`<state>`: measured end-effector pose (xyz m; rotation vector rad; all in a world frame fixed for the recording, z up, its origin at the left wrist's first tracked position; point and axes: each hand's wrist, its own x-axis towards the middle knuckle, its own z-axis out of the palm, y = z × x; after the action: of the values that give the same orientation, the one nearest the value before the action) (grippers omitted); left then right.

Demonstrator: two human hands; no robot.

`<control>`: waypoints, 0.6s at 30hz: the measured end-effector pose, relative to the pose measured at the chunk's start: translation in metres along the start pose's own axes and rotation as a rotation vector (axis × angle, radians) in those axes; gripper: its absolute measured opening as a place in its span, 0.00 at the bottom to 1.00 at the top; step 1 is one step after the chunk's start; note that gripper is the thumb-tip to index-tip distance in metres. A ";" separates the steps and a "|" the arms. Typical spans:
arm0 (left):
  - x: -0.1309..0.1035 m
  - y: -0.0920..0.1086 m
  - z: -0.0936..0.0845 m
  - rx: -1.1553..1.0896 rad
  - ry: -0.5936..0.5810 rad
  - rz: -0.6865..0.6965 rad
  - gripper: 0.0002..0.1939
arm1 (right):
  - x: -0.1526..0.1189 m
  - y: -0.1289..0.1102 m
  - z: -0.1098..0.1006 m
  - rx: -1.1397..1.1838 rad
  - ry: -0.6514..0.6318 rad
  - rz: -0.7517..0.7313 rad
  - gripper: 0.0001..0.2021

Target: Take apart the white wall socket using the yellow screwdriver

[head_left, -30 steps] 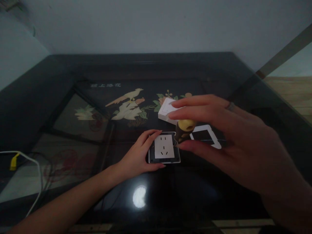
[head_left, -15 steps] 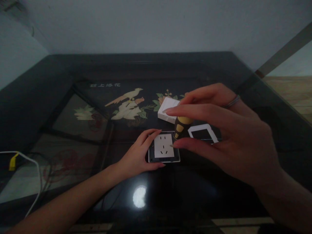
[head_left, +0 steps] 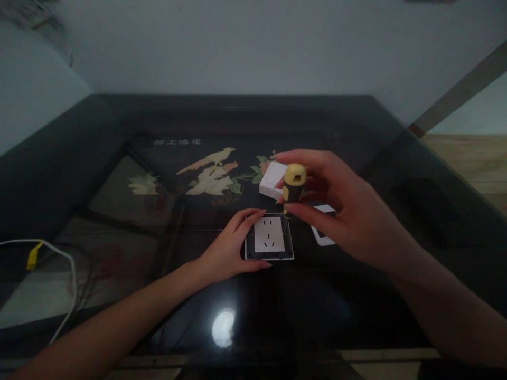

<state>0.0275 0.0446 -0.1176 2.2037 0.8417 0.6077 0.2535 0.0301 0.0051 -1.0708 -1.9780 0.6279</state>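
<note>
A wall socket [head_left: 269,238] with a white slotted face and a dark surround lies flat on the black glossy table. My left hand [head_left: 227,243] grips its left side, thumb at the near edge and fingers at the far edge. Over the socket's right side, my right hand [head_left: 336,195] holds a yellow-and-black screwdriver [head_left: 294,184] by its handle, nearly upright. The shaft points down at the right part of the dark surround; whether the tip sits in a screw is too small to tell.
Behind the screwdriver lies a white box-like piece [head_left: 271,178], partly covered by my right fingers. A white frame [head_left: 325,242] lies right of the socket, partly under my right hand. At the left runs a white cable [head_left: 73,279] with a yellow tag [head_left: 34,255]. A wall rises behind the table.
My right fingers have gone from spread around the screwdriver to closed on its handle, and the hand sits further left. The left hand still holds the socket. The view has shifted slightly.
</note>
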 end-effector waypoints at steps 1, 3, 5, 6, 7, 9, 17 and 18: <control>0.000 0.000 0.001 -0.009 0.001 0.008 0.49 | 0.001 0.001 0.002 0.016 -0.019 -0.007 0.25; -0.001 -0.001 0.002 -0.028 0.008 0.025 0.48 | 0.002 0.003 0.006 0.040 -0.031 -0.017 0.28; -0.001 -0.001 0.001 -0.049 0.035 0.044 0.45 | 0.003 0.004 0.008 0.074 0.010 0.000 0.30; -0.001 0.000 -0.001 -0.060 0.062 0.054 0.41 | 0.004 0.004 0.008 0.108 0.040 0.020 0.32; -0.001 0.003 -0.004 -0.071 0.097 0.065 0.36 | 0.004 0.004 0.009 0.155 0.069 0.046 0.32; 0.001 0.010 -0.012 -0.094 0.183 0.090 0.24 | 0.003 0.005 0.011 0.268 0.114 0.104 0.31; 0.019 0.061 -0.043 -0.328 0.382 0.074 0.11 | -0.014 0.004 0.046 0.706 0.050 0.293 0.20; 0.022 0.065 -0.043 -0.367 0.387 0.056 0.10 | -0.015 0.003 0.050 0.728 0.052 0.303 0.20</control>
<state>0.0411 0.0430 -0.0374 1.8062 0.7847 1.1444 0.2194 0.0160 -0.0318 -0.9003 -1.3554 1.3371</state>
